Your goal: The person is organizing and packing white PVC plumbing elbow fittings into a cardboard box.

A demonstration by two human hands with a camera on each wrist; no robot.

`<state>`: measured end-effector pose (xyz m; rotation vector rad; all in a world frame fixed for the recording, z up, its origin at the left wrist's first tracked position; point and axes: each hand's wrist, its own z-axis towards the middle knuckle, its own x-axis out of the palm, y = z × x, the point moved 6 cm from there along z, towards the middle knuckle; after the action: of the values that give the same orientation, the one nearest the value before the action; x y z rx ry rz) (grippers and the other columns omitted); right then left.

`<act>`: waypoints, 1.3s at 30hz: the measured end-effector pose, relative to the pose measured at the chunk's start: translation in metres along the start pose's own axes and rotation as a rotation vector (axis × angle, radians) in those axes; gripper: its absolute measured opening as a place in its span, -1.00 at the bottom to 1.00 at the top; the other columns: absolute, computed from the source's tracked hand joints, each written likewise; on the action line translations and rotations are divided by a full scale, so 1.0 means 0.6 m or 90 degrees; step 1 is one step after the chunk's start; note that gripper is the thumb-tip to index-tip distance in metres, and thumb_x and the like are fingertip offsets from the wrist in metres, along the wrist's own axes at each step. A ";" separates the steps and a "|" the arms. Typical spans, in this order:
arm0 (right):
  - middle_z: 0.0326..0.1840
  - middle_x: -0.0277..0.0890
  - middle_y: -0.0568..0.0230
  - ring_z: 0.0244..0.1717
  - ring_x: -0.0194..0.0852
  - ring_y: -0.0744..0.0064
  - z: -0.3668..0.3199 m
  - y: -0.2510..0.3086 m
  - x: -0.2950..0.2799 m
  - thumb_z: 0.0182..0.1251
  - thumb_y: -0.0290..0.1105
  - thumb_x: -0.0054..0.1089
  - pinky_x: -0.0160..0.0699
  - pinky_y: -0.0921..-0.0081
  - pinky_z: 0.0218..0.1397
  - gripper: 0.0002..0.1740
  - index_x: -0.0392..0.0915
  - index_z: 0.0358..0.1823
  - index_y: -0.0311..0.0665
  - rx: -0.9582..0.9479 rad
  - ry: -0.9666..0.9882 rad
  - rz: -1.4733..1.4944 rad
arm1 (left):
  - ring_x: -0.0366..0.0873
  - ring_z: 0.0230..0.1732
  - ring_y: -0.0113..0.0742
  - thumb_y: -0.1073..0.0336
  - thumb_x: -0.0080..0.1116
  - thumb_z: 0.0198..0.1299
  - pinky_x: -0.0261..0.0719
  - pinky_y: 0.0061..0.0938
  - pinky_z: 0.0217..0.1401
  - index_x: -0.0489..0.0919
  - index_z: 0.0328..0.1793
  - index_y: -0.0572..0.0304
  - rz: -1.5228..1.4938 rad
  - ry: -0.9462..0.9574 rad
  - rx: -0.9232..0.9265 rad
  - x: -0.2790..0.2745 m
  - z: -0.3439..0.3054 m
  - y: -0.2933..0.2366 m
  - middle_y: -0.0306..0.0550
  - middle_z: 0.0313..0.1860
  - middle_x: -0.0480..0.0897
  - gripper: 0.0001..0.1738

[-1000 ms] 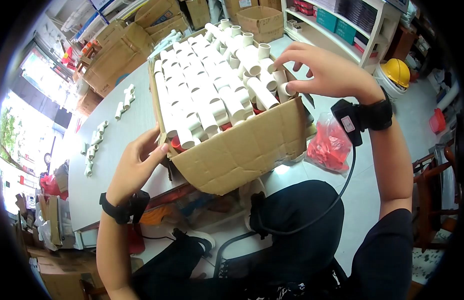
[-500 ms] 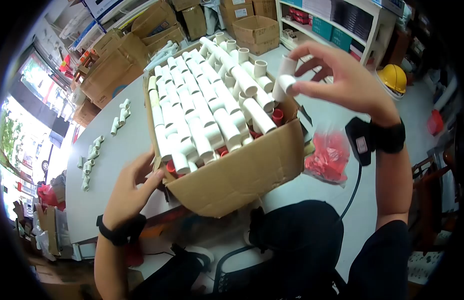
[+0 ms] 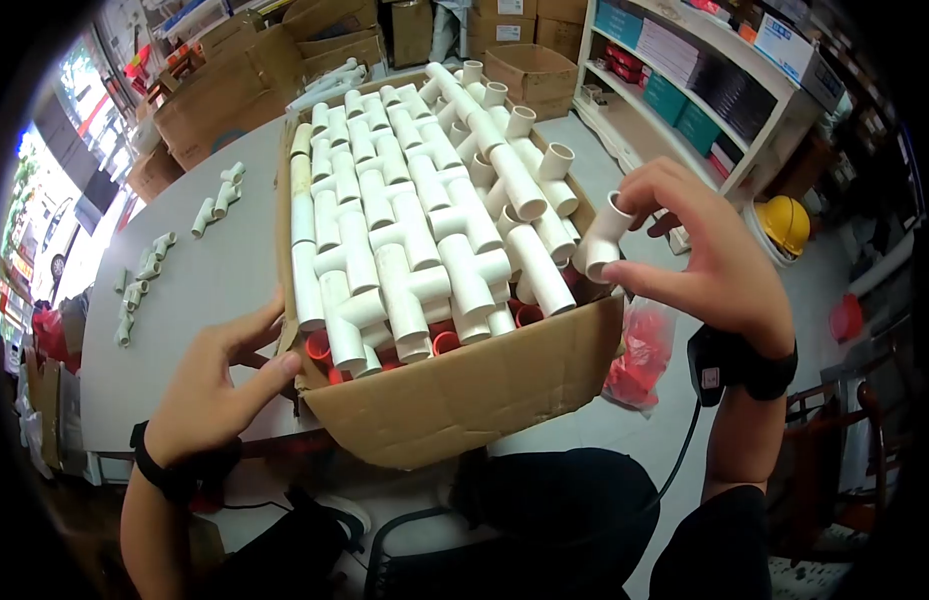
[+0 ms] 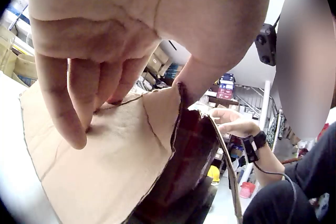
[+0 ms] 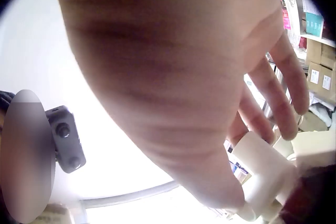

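Note:
A cardboard box (image 3: pixel 474 385) is packed with rows of white T-shaped pipe fittings (image 3: pixel 391 268), with red fittings (image 3: pixel 319 346) showing below them at the front. At its right edge my right hand (image 3: pixel 719 262) pinches one white pipe tee (image 3: pixel 602 240) between thumb and fingers, the tee's lower end overlapping the box rim. The same tee (image 5: pixel 262 166) appears under the palm in the right wrist view. My left hand (image 3: pixel 216 385) grips the box's near left corner, thumb at the rim. In the left wrist view its fingers (image 4: pixel 65 111) press along the outside of the cardboard.
The box stands on a grey table (image 3: pixel 184 300), where a loose line of pipe tees (image 3: pixel 134 293) lies to the left. A plastic bag of red pieces (image 3: pixel 639 350) sits low at right, beyond it a yellow helmet (image 3: pixel 784 225). Shelves (image 3: pixel 674 95) and cartons (image 3: pixel 532 80) stand behind.
My right hand has taken a tee from the box's right front corner, lifted it, and turned it at the right edge. The left hand stays at the box corner; the head view has shifted.

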<state>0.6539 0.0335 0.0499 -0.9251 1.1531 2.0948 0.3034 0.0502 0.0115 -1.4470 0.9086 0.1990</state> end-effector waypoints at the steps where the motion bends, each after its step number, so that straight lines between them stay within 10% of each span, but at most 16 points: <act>1: -0.21 0.46 0.20 -0.22 0.45 0.32 0.002 0.006 -0.006 0.04 -0.24 0.49 0.45 0.43 -0.15 -0.58 0.47 -0.21 -0.30 0.013 0.004 -0.024 | 0.55 0.23 -0.09 0.27 0.21 0.28 0.57 -0.32 0.19 0.31 0.48 0.38 0.012 0.002 -0.010 -0.001 -0.002 -0.001 0.20 0.18 0.61 -0.32; 15: -0.78 0.33 0.25 -0.73 0.35 0.35 0.019 0.011 -0.001 0.17 -0.15 0.43 0.28 0.45 -0.59 -0.64 0.52 -0.57 -0.24 0.141 -0.080 -0.149 | 0.60 0.18 -0.08 0.26 0.26 0.21 0.62 -0.30 0.10 0.27 0.42 0.60 0.025 -0.014 0.011 -0.007 0.003 -0.010 0.30 0.21 0.58 -0.26; 25: -0.74 0.43 0.07 -0.60 0.49 0.01 0.035 0.030 0.063 0.33 0.04 0.17 0.44 0.23 -0.44 -0.50 0.59 -0.57 -0.23 0.134 -0.013 -0.381 | 0.62 0.14 -0.10 0.22 0.25 0.23 0.63 -0.31 0.09 0.29 0.40 0.60 0.039 -0.021 0.034 -0.008 0.000 -0.009 0.31 0.16 0.61 -0.27; 39: -0.22 0.51 0.21 -0.17 0.55 0.12 0.004 0.049 0.024 0.22 -0.28 0.29 0.51 0.31 -0.12 -0.85 0.63 -0.28 -0.18 0.066 0.111 -0.231 | 0.66 -0.19 -0.09 0.04 0.22 0.27 0.60 -0.36 -0.06 0.36 0.39 0.47 0.108 -0.027 0.058 -0.015 -0.013 0.001 0.30 -0.13 0.65 -0.27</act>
<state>0.6228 0.0238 0.0537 -1.1870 1.0731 1.6767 0.2937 0.0469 0.0176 -1.2777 0.9934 0.3090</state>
